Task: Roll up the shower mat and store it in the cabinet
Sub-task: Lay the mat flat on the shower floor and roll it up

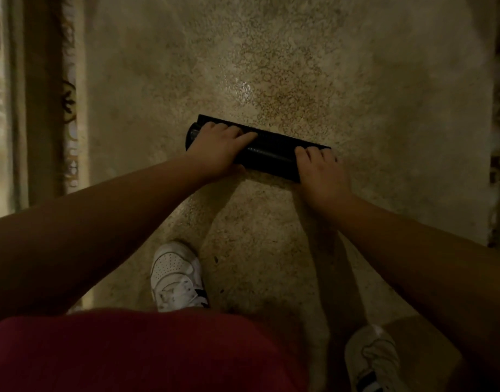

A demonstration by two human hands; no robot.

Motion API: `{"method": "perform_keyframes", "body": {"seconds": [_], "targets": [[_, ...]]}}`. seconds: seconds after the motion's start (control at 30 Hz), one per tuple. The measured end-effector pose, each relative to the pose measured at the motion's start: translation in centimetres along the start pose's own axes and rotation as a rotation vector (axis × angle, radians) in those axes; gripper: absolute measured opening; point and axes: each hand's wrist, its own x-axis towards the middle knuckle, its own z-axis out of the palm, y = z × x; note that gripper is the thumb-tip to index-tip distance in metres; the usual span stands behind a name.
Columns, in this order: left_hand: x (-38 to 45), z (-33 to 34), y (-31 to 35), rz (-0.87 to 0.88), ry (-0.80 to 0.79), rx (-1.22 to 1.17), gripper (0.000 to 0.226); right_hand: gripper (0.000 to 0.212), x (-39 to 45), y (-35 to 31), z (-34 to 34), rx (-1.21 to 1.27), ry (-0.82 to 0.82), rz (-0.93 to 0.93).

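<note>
While mat lies nearly rolled on floor ahead of shoe, left hand and right hand press down on roll ends. Rolling step closing; next, tuck last flap, lift, find cabinet.

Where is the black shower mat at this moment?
The shower mat lies almost fully rolled on the floor at the picture's centre, under both hands, ahead of the white shoes.

Dim, warm light, glare patch on the floor, soft blur, dark corners
</note>
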Motion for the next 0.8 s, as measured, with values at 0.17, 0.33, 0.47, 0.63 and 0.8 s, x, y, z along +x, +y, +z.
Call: {"method": "perform_keyframes", "body": {"seconds": [0.17, 0.33, 0.47, 0.63, 0.8], "targets": [[-1.8, 1.6, 1.4, -0.037, 0.131, 0.079, 0.074, 0.061, 2.7, 2.0, -1.1, 0.090, -0.155, -0.095], [-3.1, 3.0, 3.2, -0.097, 0.079, 0.121, 0.095, 0.064, 4.4, 2.7, -1.8, 0.252, -0.472, -0.116], [-2.3, 2.6, 2.8, -0.102, 0.073, 0.128, 0.096, 0.072, 5.5, 2.9, -2.6, 0.335, -0.583, -0.113], [-1.7, 2.6, 2.7, -0.121, 0.072, 0.133, 0.085, 0.077, 1.1, 2.8, -1.4, 0.249, -0.105, -0.116], [-0.9, 2.1, 2.7, -0.156, 0.052, 0.140, 0.088, 0.090, -0.5, 1.0, 0.5, 0.063, 0.042, -0.004]]}}
